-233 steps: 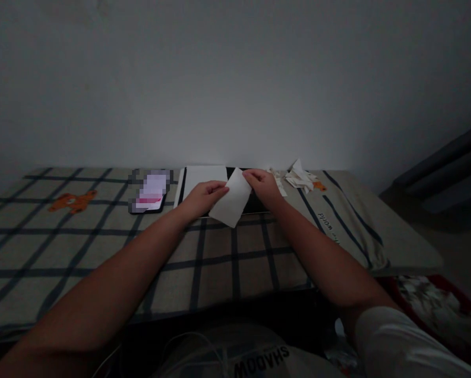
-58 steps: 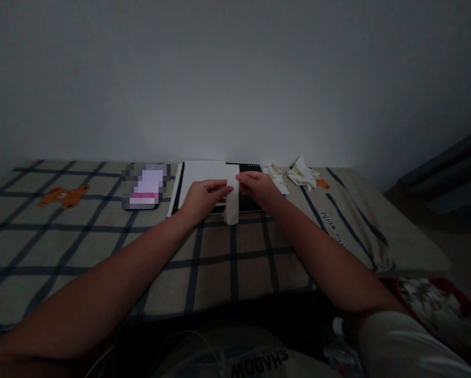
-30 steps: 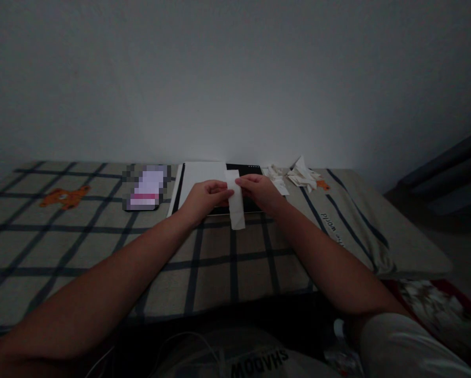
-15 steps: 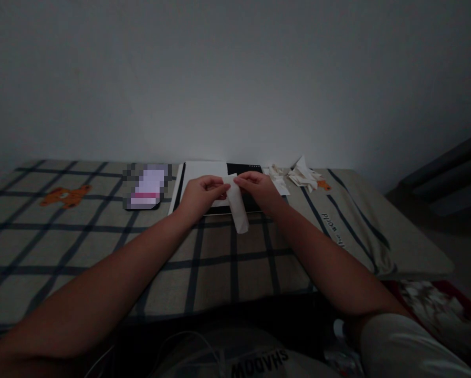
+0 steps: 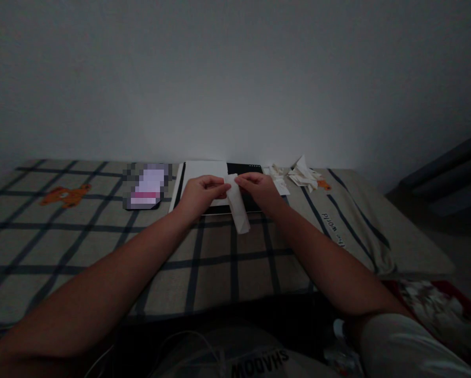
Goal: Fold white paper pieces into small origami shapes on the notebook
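A white paper strip [image 5: 239, 210] hangs down between my two hands, its lower end loose over the checked cloth. My left hand [image 5: 201, 195] is closed, pinching the upper left edge of the strip between thumb and fingers. From the other side my right hand [image 5: 259, 188] pinches the strip's upper right edge, also closed. Both hands are above a black and white flat book or folder [image 5: 203, 170], which they partly cover. Just right of it lie several white paper pieces [image 5: 304, 175], some folded.
A phone with a lit, blurred screen [image 5: 146, 186] lies at the left on the checked cloth [image 5: 101, 247]. The grey wall [image 5: 235, 79] rises right behind. Low at the right are a red container with crumpled white pieces [image 5: 432, 307] and a clear bottle [image 5: 341, 352].
The lower end of the paper strip has swung slightly to the right. Both hands keep nearly the same place and grip.
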The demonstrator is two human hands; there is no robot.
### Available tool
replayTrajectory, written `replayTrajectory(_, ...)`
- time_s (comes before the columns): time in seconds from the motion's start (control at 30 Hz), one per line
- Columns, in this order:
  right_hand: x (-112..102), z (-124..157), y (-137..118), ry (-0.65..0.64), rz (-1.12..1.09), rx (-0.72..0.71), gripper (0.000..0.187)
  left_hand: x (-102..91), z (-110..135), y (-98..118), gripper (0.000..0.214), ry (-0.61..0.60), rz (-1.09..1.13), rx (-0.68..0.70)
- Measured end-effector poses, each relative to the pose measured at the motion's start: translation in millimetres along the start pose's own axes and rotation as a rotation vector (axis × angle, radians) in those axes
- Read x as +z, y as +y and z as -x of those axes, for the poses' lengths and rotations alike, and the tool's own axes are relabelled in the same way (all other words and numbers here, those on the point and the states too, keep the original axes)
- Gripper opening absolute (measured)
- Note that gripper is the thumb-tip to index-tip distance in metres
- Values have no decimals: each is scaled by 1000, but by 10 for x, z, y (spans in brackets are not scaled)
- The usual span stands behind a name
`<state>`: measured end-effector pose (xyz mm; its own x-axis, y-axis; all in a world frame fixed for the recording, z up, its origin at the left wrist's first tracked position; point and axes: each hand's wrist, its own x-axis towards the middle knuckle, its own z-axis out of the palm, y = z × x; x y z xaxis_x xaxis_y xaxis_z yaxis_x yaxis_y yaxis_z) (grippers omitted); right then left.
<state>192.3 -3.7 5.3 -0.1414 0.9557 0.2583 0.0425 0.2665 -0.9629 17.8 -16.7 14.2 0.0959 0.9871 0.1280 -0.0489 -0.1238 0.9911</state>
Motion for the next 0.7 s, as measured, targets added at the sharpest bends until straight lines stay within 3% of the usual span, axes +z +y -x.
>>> replayTrajectory(0.53,44,18,-14,34,-138,63,31,-38,-35,-31,24,-23,-8,-41)
replayTrajectory(0.7,22,-22,20,-32,-233,139,34,-58,-46,-8,25,-29,-42,-41)
